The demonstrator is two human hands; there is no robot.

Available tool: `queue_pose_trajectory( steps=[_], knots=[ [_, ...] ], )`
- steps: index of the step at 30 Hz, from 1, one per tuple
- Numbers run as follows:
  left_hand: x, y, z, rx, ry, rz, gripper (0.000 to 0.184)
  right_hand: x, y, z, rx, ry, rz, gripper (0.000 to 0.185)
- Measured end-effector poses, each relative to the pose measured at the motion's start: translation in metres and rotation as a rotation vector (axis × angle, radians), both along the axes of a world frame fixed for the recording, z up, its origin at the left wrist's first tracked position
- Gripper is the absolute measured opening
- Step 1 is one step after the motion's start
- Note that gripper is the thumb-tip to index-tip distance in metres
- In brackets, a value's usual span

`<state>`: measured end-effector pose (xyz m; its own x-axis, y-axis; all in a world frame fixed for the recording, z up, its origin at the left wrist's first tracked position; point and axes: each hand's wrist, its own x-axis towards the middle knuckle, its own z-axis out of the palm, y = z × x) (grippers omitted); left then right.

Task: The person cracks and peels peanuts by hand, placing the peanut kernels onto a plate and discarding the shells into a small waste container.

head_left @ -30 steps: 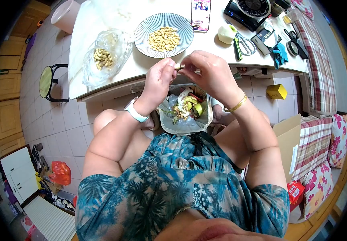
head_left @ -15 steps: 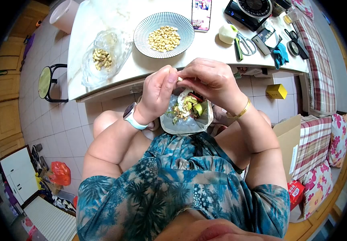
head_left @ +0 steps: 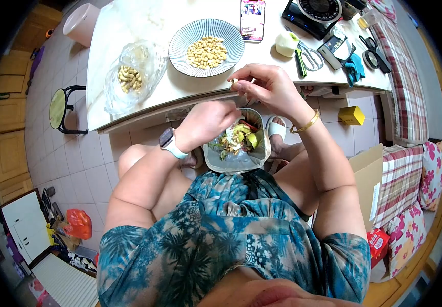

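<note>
My right hand (head_left: pixel 270 91) is near the table's front edge, its thumb and fingertips pinching a small pale peanut (head_left: pixel 234 81). Lower and to the left, my left hand (head_left: pixel 208 123) hovers at the rim of a lined waste bin (head_left: pixel 239 165), fingers curled together and slightly blurred; whatever is in them is hidden. The bin, between my knees, contains peelings and shell bits (head_left: pixel 239 138). On the table, a striped bowl (head_left: pixel 176 51) contains many shelled peanuts (head_left: pixel 206 52). To its left, an open clear plastic bag (head_left: pixel 146 61) has peanuts in their shells (head_left: pixel 130 79).
A phone (head_left: pixel 252 20) lies beyond the bowl. Further right are a peeled round fruit (head_left: pixel 286 45), a green-handled peeler (head_left: pixel 299 62), scissors (head_left: pixel 312 59), a black scale (head_left: pixel 303 23) and a teal cloth (head_left: pixel 354 69). A stool (head_left: pixel 58 109) stands left; a yellow box (head_left: pixel 351 115) is on the floor.
My hands were together over the bin and have separated. The left moved down toward the bin; the right rose slightly toward the bowl with the peanut in its fingertips.
</note>
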<state>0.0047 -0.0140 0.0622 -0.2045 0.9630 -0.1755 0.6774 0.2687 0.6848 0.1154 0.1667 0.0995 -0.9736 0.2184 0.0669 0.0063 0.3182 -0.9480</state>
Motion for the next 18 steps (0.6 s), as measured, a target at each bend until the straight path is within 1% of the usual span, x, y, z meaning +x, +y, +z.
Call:
queue_pose_trajectory(
  steps=[1, 3, 5, 8, 12, 14, 15, 16, 17, 18],
  knots=[
    [0.003, -0.003, -0.01, -0.004, 0.073, -0.063, 0.021, -0.001, 0.0, -0.002, 0.007, 0.004, 0.013, 0.019],
    [0.008, -0.007, -0.016, -0.028, 0.089, -0.102, 0.023, -0.001, -0.002, -0.005, 0.013, 0.009, 0.028, 0.019],
    [0.009, -0.01, -0.028, -0.038, 0.12, -0.169, 0.026, -0.001, -0.004, -0.005, 0.154, 0.097, 0.051, 0.019],
    [0.009, -0.011, -0.029, -0.04, 0.133, -0.202, 0.028, 0.0, -0.003, 0.001, 0.168, 0.023, 0.041, 0.019],
    [0.001, -0.001, -0.023, -0.132, 0.097, -0.154, 0.031, 0.0, 0.003, -0.008, 0.162, 0.066, 0.024, 0.019],
    [-0.007, 0.002, -0.03, 0.163, -0.341, 0.125, 0.035, 0.0, 0.005, -0.012, 0.141, 0.074, -0.022, 0.017],
    [-0.012, 0.003, -0.025, 0.124, -0.515, 0.184, 0.044, 0.0, 0.005, -0.009, 0.141, 0.074, -0.023, 0.017],
    [-0.014, 0.003, -0.02, 0.123, -0.516, 0.183, 0.044, 0.0, 0.006, -0.005, 0.207, 0.099, -0.022, 0.017],
    [-0.016, 0.002, -0.013, 0.207, -0.704, 0.214, 0.045, 0.0, 0.006, -0.002, 0.273, 0.124, -0.019, 0.017],
    [-0.016, 0.002, -0.004, 0.292, -0.891, 0.244, 0.046, 0.0, 0.005, -0.003, 0.273, 0.124, -0.019, 0.017]
  ],
)
